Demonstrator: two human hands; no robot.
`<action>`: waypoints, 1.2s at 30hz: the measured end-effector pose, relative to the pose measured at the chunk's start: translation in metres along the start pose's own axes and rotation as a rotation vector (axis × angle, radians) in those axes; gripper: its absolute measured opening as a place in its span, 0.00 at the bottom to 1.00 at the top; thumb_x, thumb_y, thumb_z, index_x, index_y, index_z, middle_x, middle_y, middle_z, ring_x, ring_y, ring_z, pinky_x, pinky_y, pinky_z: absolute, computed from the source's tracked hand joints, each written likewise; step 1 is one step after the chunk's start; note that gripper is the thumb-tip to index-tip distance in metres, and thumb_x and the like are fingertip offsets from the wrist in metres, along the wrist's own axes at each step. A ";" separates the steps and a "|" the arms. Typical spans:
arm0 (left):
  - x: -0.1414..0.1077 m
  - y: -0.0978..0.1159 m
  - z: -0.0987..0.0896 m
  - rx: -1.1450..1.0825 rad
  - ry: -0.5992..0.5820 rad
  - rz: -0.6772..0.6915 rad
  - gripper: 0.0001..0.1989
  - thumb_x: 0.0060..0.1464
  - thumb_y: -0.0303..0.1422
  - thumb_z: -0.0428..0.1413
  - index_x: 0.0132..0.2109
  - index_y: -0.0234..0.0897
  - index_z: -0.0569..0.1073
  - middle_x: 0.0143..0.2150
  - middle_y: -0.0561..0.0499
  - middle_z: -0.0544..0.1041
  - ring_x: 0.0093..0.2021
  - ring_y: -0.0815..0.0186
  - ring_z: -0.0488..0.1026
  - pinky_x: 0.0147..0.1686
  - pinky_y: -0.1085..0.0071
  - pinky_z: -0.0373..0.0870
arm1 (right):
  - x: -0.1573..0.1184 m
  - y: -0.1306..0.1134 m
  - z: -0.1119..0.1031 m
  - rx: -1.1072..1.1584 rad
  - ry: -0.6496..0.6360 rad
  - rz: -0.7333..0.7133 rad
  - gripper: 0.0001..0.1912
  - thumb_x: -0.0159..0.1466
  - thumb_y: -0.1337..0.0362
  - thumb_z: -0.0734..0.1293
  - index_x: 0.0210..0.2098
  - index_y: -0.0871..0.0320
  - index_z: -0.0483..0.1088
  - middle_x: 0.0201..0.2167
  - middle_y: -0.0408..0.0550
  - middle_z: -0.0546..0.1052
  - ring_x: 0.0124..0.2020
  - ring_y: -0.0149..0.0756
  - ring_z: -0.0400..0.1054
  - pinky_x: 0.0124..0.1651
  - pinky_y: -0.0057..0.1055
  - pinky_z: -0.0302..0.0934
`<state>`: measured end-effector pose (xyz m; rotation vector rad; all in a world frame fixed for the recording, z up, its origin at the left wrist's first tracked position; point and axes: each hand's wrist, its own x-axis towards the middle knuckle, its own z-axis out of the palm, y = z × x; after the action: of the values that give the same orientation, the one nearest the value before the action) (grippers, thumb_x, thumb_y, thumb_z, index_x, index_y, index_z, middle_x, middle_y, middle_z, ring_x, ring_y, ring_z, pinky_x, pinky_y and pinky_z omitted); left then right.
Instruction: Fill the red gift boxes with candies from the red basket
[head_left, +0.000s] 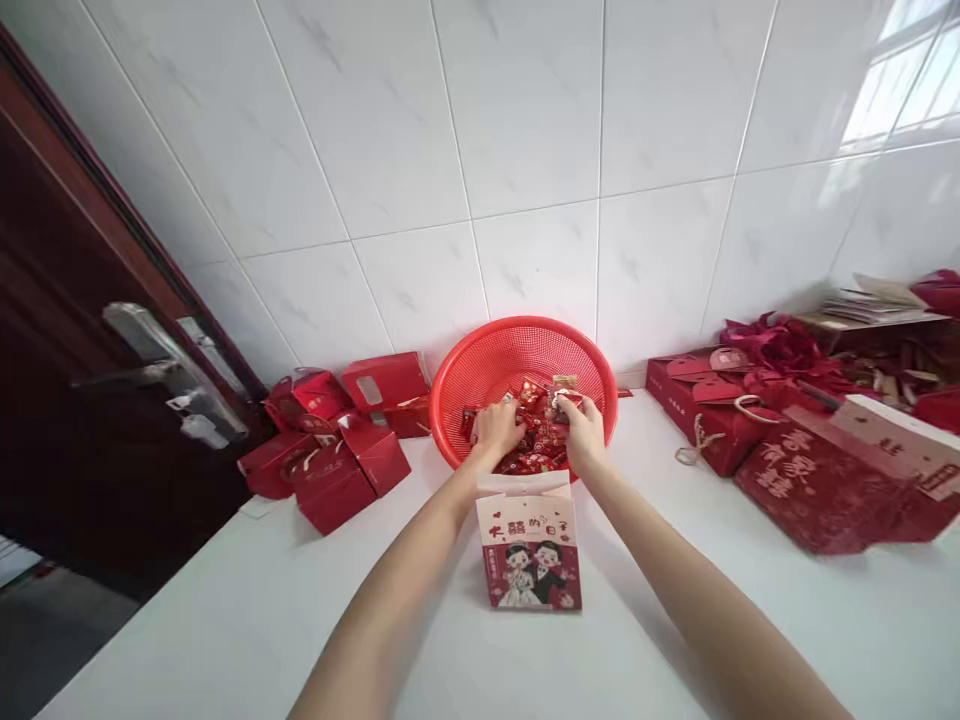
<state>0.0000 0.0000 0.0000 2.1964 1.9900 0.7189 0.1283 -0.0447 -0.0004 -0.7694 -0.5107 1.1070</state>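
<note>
Nearside of the basket (pixel 517 343), the box (pixel 532 562) stands upright; inside rightward, the right hand (pixel 586 436) pinches a packet (pixel 560 405); leftward, the left hand's (pixel 496 430) grip I cannot tell.

A dark door (pixel 52 330) with a metal handle (pixel 180 365) stands beyond the left edge of the table (pixel 255 620); pale tiles (pixel 532 110) rise along its far edge, stacked papers (pixel 870 305) rightward.

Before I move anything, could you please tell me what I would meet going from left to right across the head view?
Door handle → cluster of red boxes → red mesh basket → ruffled magenta decoration → stack of papers.
</note>
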 end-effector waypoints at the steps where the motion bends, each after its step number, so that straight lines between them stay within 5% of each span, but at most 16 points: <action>1: 0.000 0.000 0.000 -0.008 0.010 -0.006 0.13 0.51 0.28 0.62 0.45 0.38 0.79 0.48 0.40 0.82 0.55 0.46 0.76 0.56 0.55 0.68 | 0.001 0.001 0.000 -0.001 -0.002 -0.003 0.15 0.45 0.59 0.73 0.30 0.55 0.69 0.24 0.38 0.76 0.25 0.33 0.70 0.28 0.28 0.65; 13: 0.031 -0.022 0.000 -0.598 0.264 -0.094 0.09 0.50 0.26 0.59 0.41 0.37 0.76 0.43 0.44 0.83 0.47 0.56 0.79 0.51 0.63 0.72 | 0.010 0.008 0.001 0.009 -0.034 0.038 0.12 0.48 0.59 0.74 0.30 0.55 0.71 0.25 0.40 0.78 0.25 0.35 0.72 0.31 0.31 0.69; 20: 0.027 -0.033 0.013 -1.029 0.230 -0.091 0.13 0.42 0.25 0.57 0.39 0.35 0.74 0.36 0.47 0.83 0.35 0.63 0.79 0.35 0.71 0.74 | 0.007 0.013 0.000 -0.047 -0.019 0.118 0.07 0.52 0.63 0.73 0.30 0.55 0.72 0.29 0.42 0.79 0.22 0.34 0.72 0.29 0.32 0.69; 25: 0.024 -0.036 0.019 -1.088 0.177 -0.075 0.19 0.39 0.24 0.57 0.43 0.35 0.74 0.36 0.49 0.82 0.25 0.68 0.74 0.25 0.73 0.70 | 0.011 0.015 -0.008 -0.078 -0.009 0.142 0.08 0.50 0.64 0.73 0.30 0.55 0.72 0.28 0.41 0.79 0.21 0.32 0.71 0.26 0.30 0.68; 29: 0.017 -0.031 0.013 -0.997 0.180 0.017 0.26 0.38 0.20 0.58 0.49 0.37 0.75 0.43 0.48 0.82 0.40 0.60 0.80 0.42 0.64 0.77 | 0.014 0.014 -0.012 -0.083 -0.013 0.138 0.10 0.48 0.62 0.74 0.29 0.55 0.72 0.26 0.40 0.78 0.20 0.32 0.70 0.26 0.30 0.67; 32: 0.006 -0.026 0.006 -0.901 0.219 0.115 0.27 0.38 0.18 0.58 0.49 0.39 0.77 0.52 0.47 0.79 0.57 0.56 0.74 0.61 0.57 0.67 | 0.016 0.012 -0.014 -0.077 -0.016 0.122 0.12 0.46 0.61 0.75 0.29 0.55 0.72 0.26 0.41 0.79 0.20 0.32 0.70 0.25 0.29 0.65; 36: -0.012 -0.022 -0.001 -0.680 0.237 0.347 0.15 0.46 0.21 0.59 0.42 0.39 0.80 0.51 0.47 0.79 0.56 0.57 0.74 0.62 0.56 0.65 | 0.018 0.011 -0.016 -0.056 -0.018 0.093 0.16 0.44 0.57 0.76 0.30 0.56 0.72 0.25 0.42 0.79 0.21 0.33 0.71 0.25 0.29 0.64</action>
<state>-0.0213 -0.0087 -0.0103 2.0801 1.1576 1.4915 0.1403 -0.0298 -0.0189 -0.8399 -0.5277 1.1908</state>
